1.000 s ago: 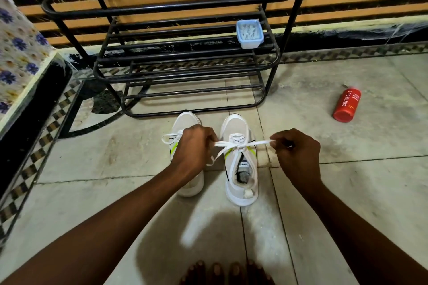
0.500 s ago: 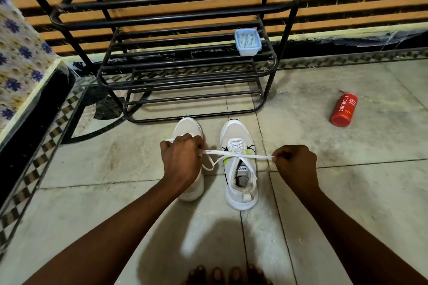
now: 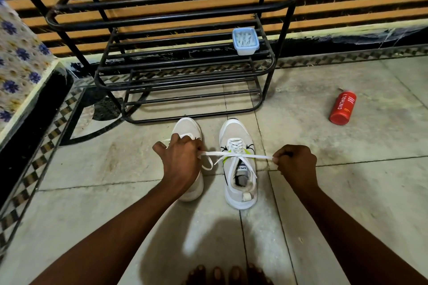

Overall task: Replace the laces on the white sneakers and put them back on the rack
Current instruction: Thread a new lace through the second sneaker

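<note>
Two white sneakers stand side by side on the floor tiles, toes toward the black metal shoe rack (image 3: 183, 62). The right sneaker (image 3: 239, 164) carries a white lace (image 3: 236, 154) stretched taut across its tongue. My left hand (image 3: 179, 161) grips one end of that lace and covers much of the left sneaker (image 3: 187, 129). My right hand (image 3: 295, 162) pinches the other end, out past the shoe's right side. Loose loops of lace hang between the shoes.
A small pale-blue lidded box (image 3: 245, 40) sits on a middle shelf of the rack. A red bottle (image 3: 343, 107) lies on the floor at right. A flower-patterned cloth (image 3: 16, 60) covers a raised ledge at left. My toes (image 3: 227, 273) show at the bottom edge.
Both hands have drawn further apart, pulling the lace tighter and straighter across the right sneaker. The view has shifted slightly closer.
</note>
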The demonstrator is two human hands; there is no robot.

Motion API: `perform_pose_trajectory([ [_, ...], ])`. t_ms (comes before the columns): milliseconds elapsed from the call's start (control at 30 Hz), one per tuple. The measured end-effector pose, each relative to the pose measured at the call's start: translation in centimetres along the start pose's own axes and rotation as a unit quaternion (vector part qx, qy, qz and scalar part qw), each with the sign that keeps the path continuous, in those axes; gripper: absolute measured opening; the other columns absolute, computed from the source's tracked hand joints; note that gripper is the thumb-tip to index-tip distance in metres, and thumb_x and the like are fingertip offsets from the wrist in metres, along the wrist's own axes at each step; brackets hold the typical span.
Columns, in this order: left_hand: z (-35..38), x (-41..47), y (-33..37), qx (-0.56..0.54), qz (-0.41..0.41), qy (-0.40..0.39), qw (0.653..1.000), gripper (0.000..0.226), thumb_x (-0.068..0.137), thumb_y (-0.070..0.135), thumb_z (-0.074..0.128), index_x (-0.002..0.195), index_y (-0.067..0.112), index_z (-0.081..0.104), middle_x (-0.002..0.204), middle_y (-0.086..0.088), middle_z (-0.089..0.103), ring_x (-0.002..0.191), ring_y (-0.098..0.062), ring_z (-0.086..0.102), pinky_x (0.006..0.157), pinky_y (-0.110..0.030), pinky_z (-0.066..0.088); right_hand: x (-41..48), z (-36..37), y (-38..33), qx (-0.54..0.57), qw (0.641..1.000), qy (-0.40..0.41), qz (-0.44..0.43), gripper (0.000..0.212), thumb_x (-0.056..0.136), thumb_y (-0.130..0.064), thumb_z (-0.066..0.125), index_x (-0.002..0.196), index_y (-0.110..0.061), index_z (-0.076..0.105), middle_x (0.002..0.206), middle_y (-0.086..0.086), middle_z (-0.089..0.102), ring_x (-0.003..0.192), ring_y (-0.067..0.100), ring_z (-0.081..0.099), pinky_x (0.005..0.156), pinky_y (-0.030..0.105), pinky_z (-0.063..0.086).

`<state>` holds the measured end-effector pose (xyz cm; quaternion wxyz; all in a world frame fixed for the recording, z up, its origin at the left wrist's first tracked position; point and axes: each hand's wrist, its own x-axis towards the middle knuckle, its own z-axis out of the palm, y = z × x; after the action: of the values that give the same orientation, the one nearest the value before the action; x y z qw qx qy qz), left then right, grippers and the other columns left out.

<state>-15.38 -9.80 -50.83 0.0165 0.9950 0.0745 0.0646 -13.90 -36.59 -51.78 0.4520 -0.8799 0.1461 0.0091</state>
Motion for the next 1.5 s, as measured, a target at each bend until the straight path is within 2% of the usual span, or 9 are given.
perform_pose_trajectory([
  [133,0.4,0.1,-0.2,0.018,0.002,-0.003,1.000,0.032,0.072,0.013,0.063,0.093,0.035,0.074,0.089,0.008,0.070,0.100,-0.019,0.053,0.077,-0.041,0.019,0.0,-0.1,0.0,0.048,0.998,-0.001,0.036,0.025,0.072,0.000,0.064,0.058,-0.019,0.072,0.049,0.001,0.065,0.051,0.020,0.065,0.068,0.044,0.060],
  [333,0.7,0.0,-0.7,0.034,0.014,0.001,0.999,0.036,0.064,0.013,0.060,0.089,0.036,0.073,0.086,0.009,0.069,0.095,-0.019,0.054,0.072,-0.040,0.013,0.1,0.0,0.2,0.063,0.997,-0.002,0.046,0.026,0.071,0.001,0.064,0.057,-0.019,0.072,0.049,0.004,0.064,0.047,0.018,0.062,0.065,0.045,0.061],
  [733,1.5,0.3,-1.0,0.014,0.031,0.003,0.999,0.024,0.073,0.018,0.066,0.090,0.034,0.075,0.085,0.008,0.070,0.096,-0.022,0.056,0.079,-0.040,0.024,0.5,0.2,1.2,0.052,0.998,-0.010,0.040,0.027,0.072,0.001,0.063,0.058,-0.020,0.072,0.052,0.005,0.066,0.051,0.021,0.066,0.067,0.047,0.061],
  [867,1.6,0.1,-1.6,-0.090,0.063,-0.001,0.994,0.022,0.078,0.019,0.062,0.091,0.032,0.074,0.086,0.010,0.069,0.096,-0.022,0.056,0.081,-0.040,0.033,0.5,0.1,1.5,0.026,0.999,-0.023,-0.021,0.023,0.077,-0.003,0.069,0.066,-0.023,0.073,0.057,0.000,0.067,0.060,0.023,0.067,0.069,0.043,0.058],
  [1000,1.4,-1.6,-1.7,-0.218,0.161,-0.029,0.962,0.025,0.075,0.015,0.065,0.091,0.033,0.072,0.086,0.015,0.070,0.090,-0.018,0.060,0.079,-0.039,0.038,0.0,0.3,1.9,-0.017,0.992,0.002,-0.123,0.015,0.081,-0.009,0.079,0.086,-0.023,0.073,0.076,-0.004,0.069,0.067,0.011,0.064,0.072,0.033,0.054],
  [1100,1.8,-3.3,-2.1,-0.216,0.197,-0.043,0.955,0.014,0.086,0.029,0.067,0.100,0.032,0.067,0.098,0.016,0.067,0.100,-0.015,0.061,0.085,-0.037,0.036,-1.4,1.6,2.3,-0.053,0.975,-0.003,-0.217,0.038,0.076,-0.010,0.084,0.111,-0.017,0.070,0.107,0.001,0.058,0.077,0.009,0.060,0.069,0.022,0.051],
  [1167,2.1,-4.3,-3.0,-0.217,0.198,-0.032,0.955,0.018,0.091,0.040,0.060,0.105,0.031,0.066,0.105,0.016,0.061,0.103,-0.015,0.057,0.085,-0.036,0.036,-2.7,2.4,2.2,-0.088,0.963,0.010,-0.254,0.047,0.077,-0.011,0.081,0.121,-0.016,0.064,0.120,0.002,0.048,0.090,0.016,0.057,0.070,0.029,0.052],
  [1300,2.4,-6.1,-5.0,-0.157,0.153,0.004,0.976,0.027,0.088,0.042,0.062,0.108,0.024,0.062,0.105,0.008,0.056,0.097,-0.022,0.056,0.081,-0.040,0.041,-4.5,3.0,1.4,-0.164,0.929,0.090,-0.320,0.030,0.084,-0.025,0.075,0.113,-0.018,0.068,0.130,0.007,0.049,0.100,0.029,0.053,0.077,0.042,0.050],
  [1500,2.4,-7.1,-7.2,-0.106,0.202,-0.020,0.973,0.043,0.081,0.046,0.065,0.118,0.024,0.062,0.116,0.008,0.062,0.110,-0.019,0.059,0.094,-0.039,0.035,-6.2,3.9,1.8,-0.223,0.897,0.073,-0.374,0.022,0.089,-0.035,0.067,0.105,-0.020,0.072,0.125,0.007,0.059,0.100,0.034,0.052,0.074,0.046,0.045],
])
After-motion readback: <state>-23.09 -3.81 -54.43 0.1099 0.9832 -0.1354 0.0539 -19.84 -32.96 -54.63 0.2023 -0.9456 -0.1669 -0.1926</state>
